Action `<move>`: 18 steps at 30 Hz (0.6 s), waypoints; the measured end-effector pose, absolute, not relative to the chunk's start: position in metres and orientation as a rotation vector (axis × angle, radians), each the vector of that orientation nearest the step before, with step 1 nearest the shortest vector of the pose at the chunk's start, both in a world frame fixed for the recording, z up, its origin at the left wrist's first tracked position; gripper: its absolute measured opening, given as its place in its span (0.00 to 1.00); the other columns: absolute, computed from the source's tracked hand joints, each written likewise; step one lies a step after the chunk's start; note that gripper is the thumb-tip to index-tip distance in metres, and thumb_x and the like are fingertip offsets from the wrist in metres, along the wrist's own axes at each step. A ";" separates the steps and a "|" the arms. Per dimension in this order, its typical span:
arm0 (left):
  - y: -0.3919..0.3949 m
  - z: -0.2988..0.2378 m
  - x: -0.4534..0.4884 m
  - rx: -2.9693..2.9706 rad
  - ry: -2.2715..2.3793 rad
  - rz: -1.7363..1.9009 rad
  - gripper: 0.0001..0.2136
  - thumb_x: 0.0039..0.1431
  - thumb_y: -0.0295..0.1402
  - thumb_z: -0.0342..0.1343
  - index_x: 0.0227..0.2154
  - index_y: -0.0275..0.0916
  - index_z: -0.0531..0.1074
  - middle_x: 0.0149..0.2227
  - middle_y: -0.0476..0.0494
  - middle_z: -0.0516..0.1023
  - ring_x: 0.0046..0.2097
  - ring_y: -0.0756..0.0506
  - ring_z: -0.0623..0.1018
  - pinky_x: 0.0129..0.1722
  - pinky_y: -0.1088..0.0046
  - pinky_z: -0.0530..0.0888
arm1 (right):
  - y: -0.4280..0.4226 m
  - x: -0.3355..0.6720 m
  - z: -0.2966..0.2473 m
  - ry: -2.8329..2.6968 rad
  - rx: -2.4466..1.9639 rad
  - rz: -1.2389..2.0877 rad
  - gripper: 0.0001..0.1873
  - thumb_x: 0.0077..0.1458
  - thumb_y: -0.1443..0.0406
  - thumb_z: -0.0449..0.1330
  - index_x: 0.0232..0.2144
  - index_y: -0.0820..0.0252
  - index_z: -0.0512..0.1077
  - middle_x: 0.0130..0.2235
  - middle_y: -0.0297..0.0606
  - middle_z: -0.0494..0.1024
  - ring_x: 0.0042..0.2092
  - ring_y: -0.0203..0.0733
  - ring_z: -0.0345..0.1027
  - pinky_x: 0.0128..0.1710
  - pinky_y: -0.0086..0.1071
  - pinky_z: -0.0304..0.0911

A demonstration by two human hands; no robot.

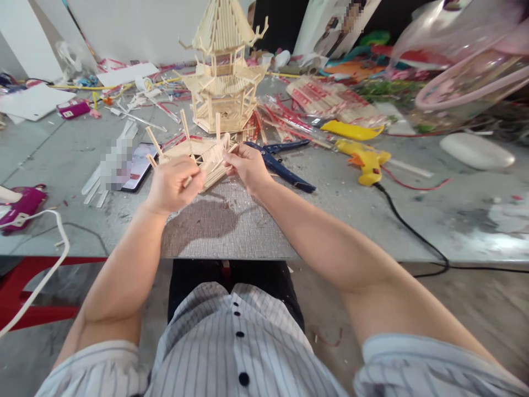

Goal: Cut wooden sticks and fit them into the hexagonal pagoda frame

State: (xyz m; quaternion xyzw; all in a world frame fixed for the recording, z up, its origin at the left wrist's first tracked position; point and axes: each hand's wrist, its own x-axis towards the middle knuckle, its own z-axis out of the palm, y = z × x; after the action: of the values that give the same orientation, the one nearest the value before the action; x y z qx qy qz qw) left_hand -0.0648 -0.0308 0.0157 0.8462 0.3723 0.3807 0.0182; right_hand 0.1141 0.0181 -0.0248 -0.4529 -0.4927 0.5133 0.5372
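Observation:
In front of me on the table lies a partly built wooden-stick model (212, 159), made of pale sticks laid side by side with a few posts standing up. My left hand (176, 181) is at its near left side, fingers curled in against the edge; what lies between the fingertips is hidden. At the right corner of the model my right hand (247, 166) pinches with thumb and forefinger at the stick ends. Just behind stands a tiered stick pagoda (223, 82). Dark blue cutters (289, 168) lie to the right of my right hand.
A yellow glue gun (366, 161) with a black cord lies to the right, near a yellow-handled tool (353, 130) and a white mouse-like object (477, 150). Bagged sticks (330, 99) are behind. Left are a phone (138, 168), clear glue sticks and a purple power strip (25, 207).

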 end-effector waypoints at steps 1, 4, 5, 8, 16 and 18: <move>-0.031 0.015 -0.060 2.619 1.167 0.944 0.16 0.55 0.35 0.50 0.15 0.40 0.56 0.18 0.50 0.62 0.24 0.51 0.63 0.27 0.69 0.61 | 0.019 0.115 -0.026 -1.178 -1.092 1.211 0.08 0.54 0.68 0.59 0.23 0.58 0.66 0.22 0.26 0.65 0.24 0.28 0.57 0.25 0.23 0.57; -0.028 0.013 -0.052 2.572 1.241 0.587 0.16 0.54 0.35 0.49 0.14 0.39 0.54 0.15 0.52 0.55 0.20 0.52 0.56 0.25 0.70 0.56 | 0.023 0.116 -0.031 -1.209 -1.082 1.160 0.07 0.53 0.69 0.58 0.24 0.59 0.67 0.21 0.26 0.66 0.24 0.28 0.58 0.26 0.23 0.56; -0.027 0.013 -0.051 2.562 1.270 0.556 0.16 0.54 0.36 0.48 0.14 0.39 0.54 0.14 0.52 0.54 0.20 0.52 0.56 0.25 0.71 0.55 | 0.025 0.117 -0.033 -1.218 -1.065 1.141 0.07 0.53 0.70 0.58 0.24 0.59 0.67 0.21 0.26 0.66 0.25 0.28 0.58 0.27 0.23 0.56; -0.025 0.013 -0.052 2.519 1.399 0.614 0.15 0.54 0.36 0.47 0.15 0.39 0.56 0.15 0.52 0.56 0.20 0.52 0.57 0.25 0.71 0.53 | 0.028 0.118 -0.034 -1.224 -1.047 1.104 0.08 0.53 0.71 0.58 0.23 0.60 0.66 0.22 0.26 0.67 0.25 0.27 0.59 0.28 0.23 0.57; -0.009 0.007 -0.071 2.196 1.982 0.914 0.13 0.56 0.39 0.50 0.19 0.41 0.66 0.18 0.48 0.65 0.25 0.48 0.64 0.28 0.71 0.55 | 0.005 0.110 -0.017 -1.314 -1.063 1.286 0.13 0.54 0.72 0.59 0.20 0.59 0.64 0.18 0.27 0.67 0.21 0.28 0.59 0.23 0.23 0.57; -0.003 0.005 -0.077 2.126 2.032 0.970 0.12 0.56 0.38 0.49 0.20 0.41 0.67 0.18 0.48 0.66 0.26 0.47 0.67 0.29 0.71 0.57 | -0.004 0.105 -0.014 -1.368 -1.020 1.398 0.12 0.54 0.73 0.60 0.21 0.59 0.66 0.18 0.27 0.69 0.21 0.28 0.61 0.23 0.23 0.58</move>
State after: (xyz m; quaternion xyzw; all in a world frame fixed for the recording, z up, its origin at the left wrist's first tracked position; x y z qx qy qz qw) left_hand -0.0766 -0.0031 0.0048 0.6864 0.6560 0.3131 0.0223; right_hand 0.1047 -0.0037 -0.0139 -0.4127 -0.5537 0.5656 0.4508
